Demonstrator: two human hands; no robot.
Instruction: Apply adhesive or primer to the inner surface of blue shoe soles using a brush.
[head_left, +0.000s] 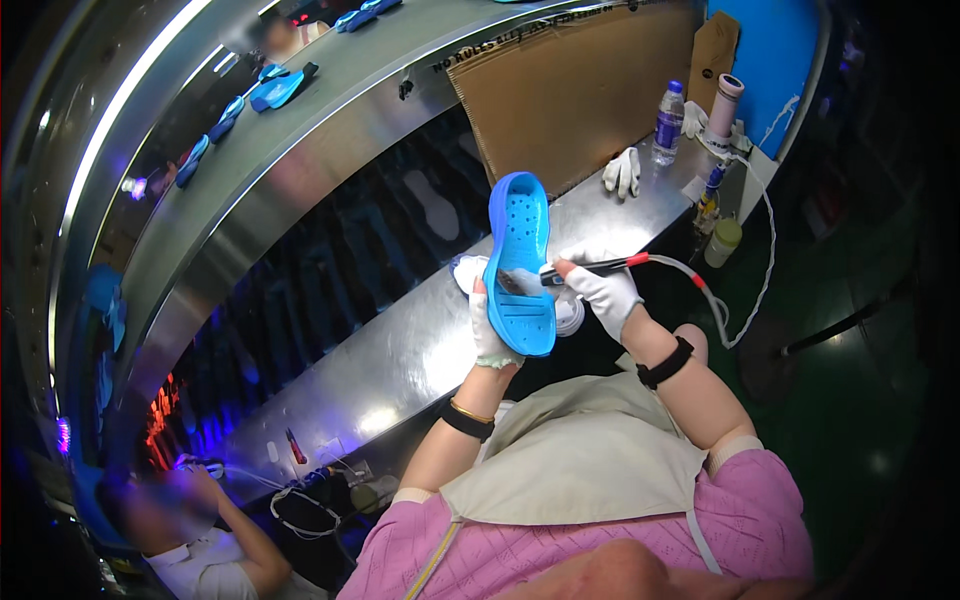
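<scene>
My gloved left hand (pixel 490 340) grips a bright blue shoe sole (pixel 523 235) by its left side, thumb along the rim. The sole stands nearly upright, its perforated inner face toward me. In my gloved right hand (pixel 605 297) is a black-handled brush (pixel 607 267) with a red band and a grey hose at its back end. Its pale, blurred tip lies over the middle of the sole's inner face; whether it touches I cannot tell. A round white container (pixel 570 315) shows partly behind the sole, between my hands.
A metal bench (pixel 370 370) runs beneath my hands. At its far right stand a water bottle (pixel 668 125), a pink tumbler (pixel 725 105) and a white glove (pixel 622 173), with a cardboard sheet (pixel 570 95) behind. A conveyor (pixel 350 60) carries blue soles (pixel 283 88). Another person (pixel 200 540) sits lower left.
</scene>
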